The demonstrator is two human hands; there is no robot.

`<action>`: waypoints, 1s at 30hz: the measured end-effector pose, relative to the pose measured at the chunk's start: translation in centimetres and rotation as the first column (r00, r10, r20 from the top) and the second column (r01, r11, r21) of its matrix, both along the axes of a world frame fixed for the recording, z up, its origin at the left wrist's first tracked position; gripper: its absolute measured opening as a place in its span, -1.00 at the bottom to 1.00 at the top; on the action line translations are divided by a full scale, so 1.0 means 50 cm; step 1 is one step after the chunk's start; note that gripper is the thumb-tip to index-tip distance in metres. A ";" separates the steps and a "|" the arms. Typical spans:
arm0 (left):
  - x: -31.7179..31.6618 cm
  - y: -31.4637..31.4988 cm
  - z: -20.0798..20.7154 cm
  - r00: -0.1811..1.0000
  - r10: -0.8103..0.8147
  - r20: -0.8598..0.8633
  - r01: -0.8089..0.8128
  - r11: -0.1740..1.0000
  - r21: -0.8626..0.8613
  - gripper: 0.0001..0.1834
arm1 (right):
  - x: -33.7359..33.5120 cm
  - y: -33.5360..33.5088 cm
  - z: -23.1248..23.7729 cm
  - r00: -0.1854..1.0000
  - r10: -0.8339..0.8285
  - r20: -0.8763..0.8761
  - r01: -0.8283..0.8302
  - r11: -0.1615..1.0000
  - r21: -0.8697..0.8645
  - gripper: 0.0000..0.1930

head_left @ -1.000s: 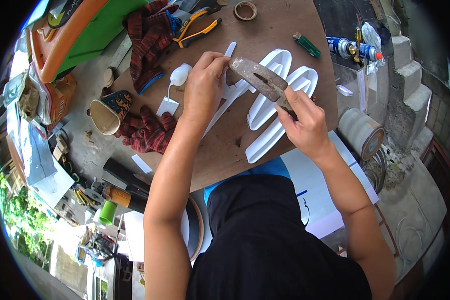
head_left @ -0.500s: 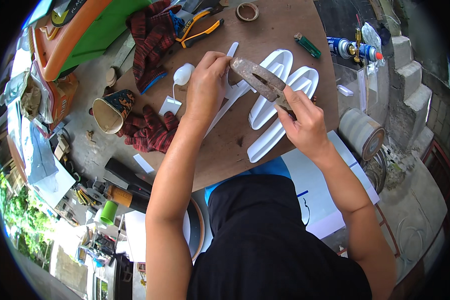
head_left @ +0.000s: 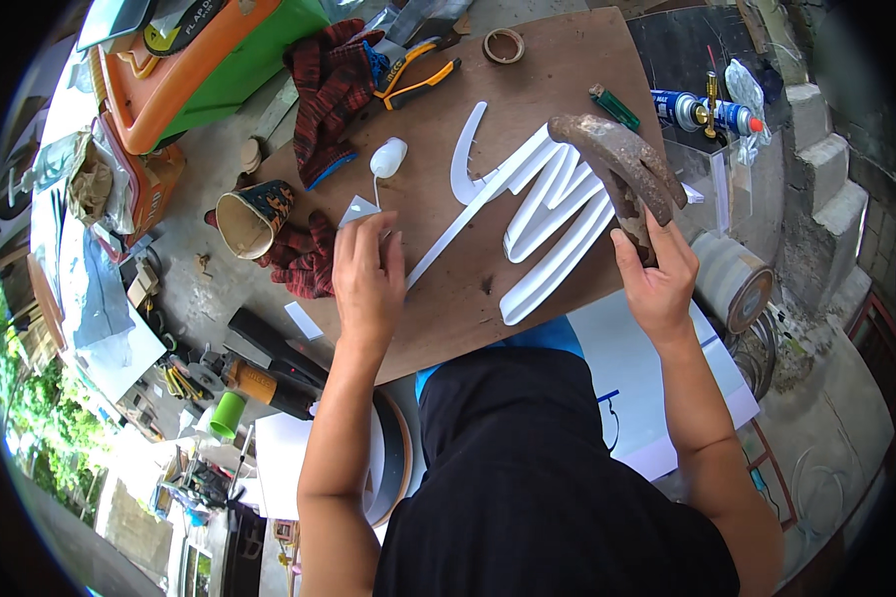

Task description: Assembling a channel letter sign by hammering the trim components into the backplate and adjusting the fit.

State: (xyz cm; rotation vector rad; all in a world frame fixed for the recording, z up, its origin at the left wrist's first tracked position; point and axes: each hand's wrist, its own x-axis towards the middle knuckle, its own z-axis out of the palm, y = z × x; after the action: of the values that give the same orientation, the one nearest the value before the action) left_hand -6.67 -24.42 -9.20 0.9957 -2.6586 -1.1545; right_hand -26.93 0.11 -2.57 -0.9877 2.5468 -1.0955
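Observation:
My right hand (head_left: 659, 284) grips a rusty claw hammer head (head_left: 622, 164) with no handle showing, thumb and fingers closed on its lower end. It hangs over the right end of a white zigzag channel-shaped piece (head_left: 558, 267) and covers part of it. A long straight white strip (head_left: 448, 242) and a curved white piece (head_left: 461, 164) adjoin it on the left. My left hand (head_left: 366, 284) is over the table's left part with thumb and fingers apart, partly covering a small white card (head_left: 356, 207). A white bottle with a thin nozzle (head_left: 388, 157) lies just beyond that hand.
On the brown tabletop (head_left: 558, 60) lie yellow-handled pliers (head_left: 418, 75), a tape roll (head_left: 504, 46), a green lighter (head_left: 614, 106) and dark red gloves (head_left: 334, 99). A patterned cup (head_left: 249, 224) is tipped at the left edge. Spray cans (head_left: 679, 107) stand at the right.
My left hand has left the hammer head and moved left and nearer me, its fingers parting. My right hand has moved right, turning the hammer head. The whole view has shifted slightly.

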 end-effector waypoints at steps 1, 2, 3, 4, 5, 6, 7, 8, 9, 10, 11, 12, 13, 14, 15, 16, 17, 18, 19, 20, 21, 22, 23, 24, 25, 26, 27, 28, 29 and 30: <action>0.016 -0.014 -0.005 0.998 0.019 0.065 -0.016 0.999 -0.050 -0.71 | 0.002 0.001 0.001 1.000 0.003 0.006 -0.003 1.000 -0.009 -0.61; 0.029 -0.026 -0.010 0.995 -0.003 0.096 0.005 1.000 -0.020 -0.72 | 0.004 0.004 0.002 1.000 -0.012 0.023 0.012 1.000 0.014 -0.66; 0.030 -0.035 -0.010 0.992 -0.025 0.124 0.024 1.000 0.012 -0.72 | 0.005 0.007 0.002 0.999 -0.026 0.038 0.025 0.999 0.038 -0.70; 0.030 -0.039 -0.009 0.992 -0.022 0.126 0.022 1.000 0.006 -0.72 | 0.007 0.010 0.006 0.996 -0.039 0.074 0.035 0.998 0.054 -0.76; 0.029 -0.043 -0.007 0.987 -0.062 0.146 0.066 0.998 -0.024 -0.73 | 0.009 0.007 0.003 0.996 -0.037 0.075 0.033 0.998 0.050 -0.76; 0.025 -0.042 -0.003 0.981 -0.101 0.167 0.111 0.993 -0.049 -0.74 | 0.009 0.007 0.004 0.997 -0.028 0.072 0.024 0.999 0.049 -0.74; 0.026 -0.042 -0.003 0.981 -0.101 0.167 0.110 0.993 -0.050 -0.74 | 0.009 0.007 0.004 0.998 -0.019 0.068 0.016 0.999 0.049 -0.72; 0.029 -0.042 -0.005 0.970 -0.105 0.220 0.119 0.992 -0.052 -0.75 | 0.009 0.007 0.004 0.998 -0.019 0.067 0.015 0.999 0.049 -0.72; 0.029 -0.043 -0.008 0.956 -0.111 0.272 0.130 0.990 -0.053 -0.75 | 0.009 0.007 0.002 0.998 -0.007 0.059 0.004 0.999 0.042 -0.68; 0.028 -0.041 -0.010 0.956 -0.113 0.269 0.132 0.990 -0.053 -0.75 | 0.009 0.007 0.001 0.999 0.004 0.051 -0.006 0.999 0.035 -0.65; 0.026 -0.040 -0.011 0.950 -0.138 0.281 0.170 0.981 -0.091 -0.76 | 0.008 0.007 0.001 0.999 0.001 0.048 -0.003 0.999 0.035 -0.65; 0.022 -0.038 -0.011 0.942 -0.165 0.292 0.209 0.970 -0.127 -0.78 | 0.006 0.008 0.000 0.998 0.015 0.053 -0.016 1.000 0.027 -0.62; 0.018 -0.035 -0.008 0.942 -0.170 0.288 0.213 0.969 -0.127 -0.78 | 0.005 0.010 -0.001 0.998 0.027 0.058 -0.029 0.999 0.019 -0.58; 0.014 -0.030 -0.002 0.944 -0.185 0.272 0.226 0.966 -0.127 -0.79 | 0.006 0.012 0.000 0.998 0.022 0.054 -0.023 1.000 0.020 -0.58; 0.001 -0.027 0.009 0.945 -0.201 0.256 0.239 0.963 -0.126 -0.80 | 0.008 0.015 0.000 0.997 0.015 0.082 -0.016 1.000 0.017 -0.57; -0.014 -0.023 0.020 0.945 -0.209 0.252 0.246 0.961 -0.126 -0.80 | 0.010 0.018 0.000 0.994 0.007 0.110 -0.009 1.000 0.015 -0.56; -0.032 -0.015 0.032 0.971 -0.178 0.159 0.190 0.979 -0.070 -0.81 | 0.009 0.018 -0.002 0.994 -0.001 0.106 0.000 1.000 0.017 -0.56; -0.052 -0.004 0.049 0.988 -0.138 0.068 0.138 0.990 -0.006 -0.81 | 0.009 0.020 -0.001 0.995 0.000 0.099 -0.001 1.000 0.012 -0.56; -0.076 0.006 0.058 0.987 -0.145 0.065 0.145 0.989 -0.004 -0.81 | 0.008 0.021 -0.002 0.996 0.003 0.092 -0.003 1.000 0.005 -0.55; -0.106 0.017 0.061 0.995 -0.103 -0.017 0.104 0.990 0.096 -0.83 | 0.009 0.024 -0.003 0.996 -0.005 0.088 0.004 1.000 0.008 -0.55; -0.132 0.027 0.060 0.995 -0.051 -0.090 0.068 0.979 0.194 -0.85 | 0.011 0.024 -0.004 0.995 -0.007 0.103 0.006 1.000 0.005 -0.54; -0.159 0.037 0.049 0.987 -0.007 -0.162 0.048 0.966 0.253 -0.83 | 0.011 0.023 -0.005 0.993 -0.006 0.116 0.006 1.000 0.001 -0.53; -0.187 0.044 0.036 0.972 0.040 -0.230 0.035 0.949 0.313 -0.82 | 0.012 0.020 -0.005 0.993 -0.010 0.114 0.010 1.000 -0.003 -0.53; -0.217 0.049 0.021 0.968 0.081 -0.237 0.012 0.929 0.370 -0.81 | 0.014 0.023 -0.006 0.991 -0.022 0.134 0.021 1.000 0.004 -0.53; -0.238 0.042 0.007 0.968 0.076 -0.240 0.019 0.929 0.370 -0.81 | 0.014 0.023 -0.005 0.987 -0.029 0.157 0.028 1.000 0.004 -0.52; -0.257 0.033 -0.007 0.959 0.025 -0.281 0.062 0.952 0.298 -0.84 | 0.014 0.023 -0.004 0.987 -0.035 0.155 0.034 0.999 0.005 -0.52; -0.273 0.028 -0.022 0.947 -0.028 -0.319 0.106 0.967 0.230 -0.86 | 0.013 0.025 -0.003 0.985 -0.037 0.170 0.036 0.999 0.009 -0.52; -0.284 0.021 -0.036 0.946 -0.045 -0.321 0.123 0.966 0.228 -0.90 | 0.012 0.027 -0.001 0.981 -0.039 0.187 0.038 0.999 0.010 -0.52; -0.289 0.015 -0.049 0.946 -0.051 -0.320 0.131 0.964 0.232 -0.90 | 0.012 0.028 -0.001 0.981 -0.048 0.188 0.046 0.999 0.014 -0.52; -0.292 0.006 -0.062 0.939 -0.098 -0.331 0.161 0.973 0.168 -0.91 | 0.011 0.029 -0.003 0.981 -0.048 0.190 0.048 0.999 0.008 -0.52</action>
State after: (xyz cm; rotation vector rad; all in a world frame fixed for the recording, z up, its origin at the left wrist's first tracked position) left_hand -21.26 -24.10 -12.31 0.5935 -2.4174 -1.4817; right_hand -26.36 1.54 -2.74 -0.7828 2.4289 -1.1396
